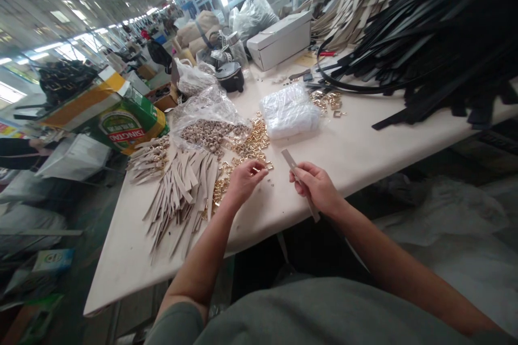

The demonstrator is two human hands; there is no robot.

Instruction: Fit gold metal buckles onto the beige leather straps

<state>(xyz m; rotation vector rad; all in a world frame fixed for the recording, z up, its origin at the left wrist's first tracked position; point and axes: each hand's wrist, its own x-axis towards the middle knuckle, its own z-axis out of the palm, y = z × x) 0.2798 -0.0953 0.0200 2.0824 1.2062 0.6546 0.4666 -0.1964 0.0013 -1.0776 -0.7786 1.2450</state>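
Note:
My right hand (pixel 318 186) is closed around a narrow beige strap (pixel 290 159), whose far end sticks up past the fingers and whose other end hangs below the palm. A short way to its left, my left hand (pixel 245 182) pinches a small gold buckle (pixel 269 166) at the fingertips. Loose gold buckles (pixel 254 140) lie heaped just beyond and beside that hand. Cut beige straps (pixel 182 183) are spread in a pile to its left. Behind them, a clear plastic bag (pixel 206 108) spills small beige loops (pixel 210 136) onto the table.
A white plastic-wrapped packet (pixel 289 110) sits mid-table (pixel 348 143). Long black straps (pixel 437 38) cover the right side. Farther back are a white box (pixel 279 40) and a dark round lidded container (pixel 230 75). A green carton (pixel 125 118) stands at the left edge.

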